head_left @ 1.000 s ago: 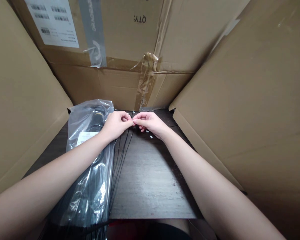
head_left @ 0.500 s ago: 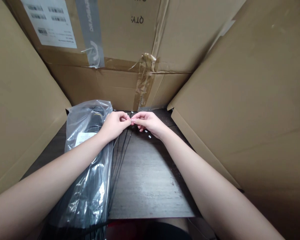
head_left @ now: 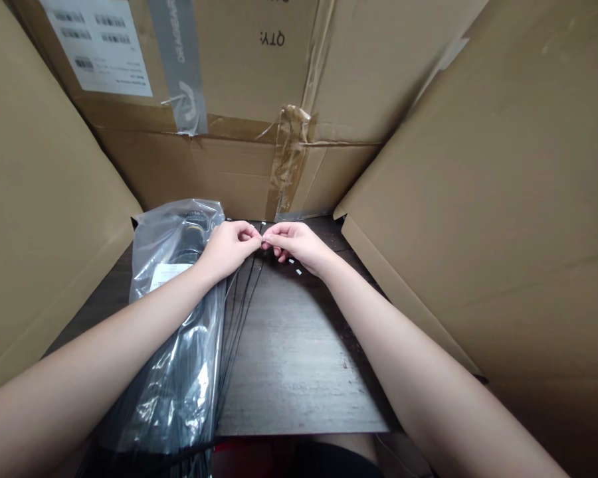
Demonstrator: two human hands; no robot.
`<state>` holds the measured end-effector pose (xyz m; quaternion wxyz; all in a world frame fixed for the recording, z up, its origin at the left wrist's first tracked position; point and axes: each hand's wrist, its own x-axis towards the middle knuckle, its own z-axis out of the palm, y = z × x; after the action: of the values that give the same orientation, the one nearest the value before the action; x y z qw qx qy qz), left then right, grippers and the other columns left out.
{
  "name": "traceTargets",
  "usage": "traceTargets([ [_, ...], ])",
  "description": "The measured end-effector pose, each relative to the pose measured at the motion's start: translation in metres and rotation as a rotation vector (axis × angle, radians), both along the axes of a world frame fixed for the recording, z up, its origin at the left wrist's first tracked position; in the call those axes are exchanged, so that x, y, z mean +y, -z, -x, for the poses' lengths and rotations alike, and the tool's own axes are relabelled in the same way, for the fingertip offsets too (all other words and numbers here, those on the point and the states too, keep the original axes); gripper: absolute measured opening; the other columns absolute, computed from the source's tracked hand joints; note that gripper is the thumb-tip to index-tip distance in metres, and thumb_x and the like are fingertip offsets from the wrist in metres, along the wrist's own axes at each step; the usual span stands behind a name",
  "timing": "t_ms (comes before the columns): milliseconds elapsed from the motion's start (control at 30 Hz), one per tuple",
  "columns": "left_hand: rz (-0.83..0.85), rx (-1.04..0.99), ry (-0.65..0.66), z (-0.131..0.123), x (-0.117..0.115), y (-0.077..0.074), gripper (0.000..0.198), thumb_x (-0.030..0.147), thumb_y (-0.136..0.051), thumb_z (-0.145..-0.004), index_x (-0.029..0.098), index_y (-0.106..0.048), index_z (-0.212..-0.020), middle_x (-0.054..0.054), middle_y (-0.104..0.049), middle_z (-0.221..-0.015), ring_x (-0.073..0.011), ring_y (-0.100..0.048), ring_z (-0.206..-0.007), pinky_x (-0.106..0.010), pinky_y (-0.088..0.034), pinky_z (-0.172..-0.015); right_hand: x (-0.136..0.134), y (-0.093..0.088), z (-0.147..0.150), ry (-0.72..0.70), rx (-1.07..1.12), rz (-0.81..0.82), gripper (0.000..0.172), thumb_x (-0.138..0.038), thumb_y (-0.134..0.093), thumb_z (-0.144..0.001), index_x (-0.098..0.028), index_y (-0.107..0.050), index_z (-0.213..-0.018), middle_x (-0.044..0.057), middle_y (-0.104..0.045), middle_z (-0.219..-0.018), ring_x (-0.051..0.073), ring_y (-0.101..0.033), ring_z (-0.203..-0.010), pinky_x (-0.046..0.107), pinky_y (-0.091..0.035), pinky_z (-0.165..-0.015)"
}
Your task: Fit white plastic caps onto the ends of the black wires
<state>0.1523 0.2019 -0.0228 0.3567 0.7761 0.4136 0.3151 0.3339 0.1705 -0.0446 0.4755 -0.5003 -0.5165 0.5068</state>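
My left hand (head_left: 233, 247) and my right hand (head_left: 299, 244) meet fingertip to fingertip over the far part of the dark table, both closed in a pinch. Thin black wires (head_left: 240, 315) run from the near edge up to the fingers, and one seems to end in my left hand's pinch. A tiny pale piece shows between the fingertips, mostly hidden, so its kind is unclear. Small white pieces (head_left: 299, 271) lie beside my right hand. Under my left forearm rests a clear plastic bag (head_left: 192, 362) of black wires with a white label.
A large cardboard box (head_left: 229, 172) with tape and a barcode label stands behind the hands. Cardboard panels (head_left: 478, 199) rise on the right and left. The dark wooden table (head_left: 309, 372) ends at a near edge close to my body.
Almost nothing differs. Both hands keep their pinch in the same place, with only a very slight shift at the fingertips.
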Motion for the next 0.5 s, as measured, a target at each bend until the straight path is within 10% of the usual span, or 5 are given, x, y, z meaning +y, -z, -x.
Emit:
traceTargets([
  [500,-0.018,0.013,0.020,-0.0003,0.0027,0.0029,0.016,0.027,-0.065,-0.079,0.014,-0.075,-0.078,-0.003,-0.074,-0.073,-0.0148,-0.061,-0.066,-0.027,-0.043,-0.065,-0.0006,-0.0032,0.0027,0.002,-0.035,0.034,0.012,-0.022,-0.077,-0.078,-0.015,-0.068,-0.073,0.002,-0.070,-0.070,0.006,-0.053,-0.052,0.015,-0.046,-0.045],
])
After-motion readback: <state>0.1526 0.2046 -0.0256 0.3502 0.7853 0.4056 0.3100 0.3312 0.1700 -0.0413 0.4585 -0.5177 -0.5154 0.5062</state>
